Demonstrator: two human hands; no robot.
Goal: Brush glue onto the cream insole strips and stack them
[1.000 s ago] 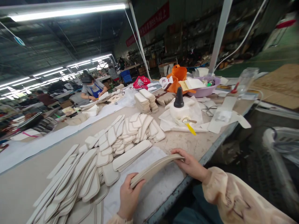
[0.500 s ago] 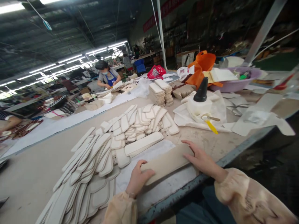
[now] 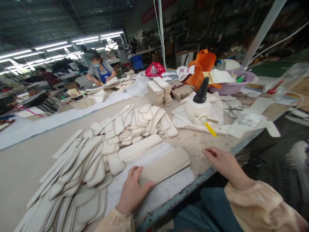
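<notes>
A small stack of long beige padded strips (image 3: 166, 164) with rounded ends lies on a white sheet near the table edge. My left hand (image 3: 135, 190) grips the near left end, its thumb along the front edge and its fingers at the back. The layers are slightly offset at the right end. Apart from the strips, my right hand (image 3: 227, 164) hovers by the table edge, empty, with a gap between its thumb and fingers. Just behind the stack rests another pile of white strips (image 3: 141, 146).
Overlapping strips (image 3: 72, 180) spread across the left, beside piled shorter pieces (image 3: 135, 122). Behind are upright stacks (image 3: 155, 93). A white container with a black cone top (image 3: 201, 91) holds a yellow-handled brush (image 3: 210, 129). A lilac basin (image 3: 235, 85) stands beyond; a co-worker (image 3: 101, 72) sits across.
My right hand has let go of the strips' right end and moved right. The strips now rest lower on the sheet, with my left hand still at their left end. The view has shifted.
</notes>
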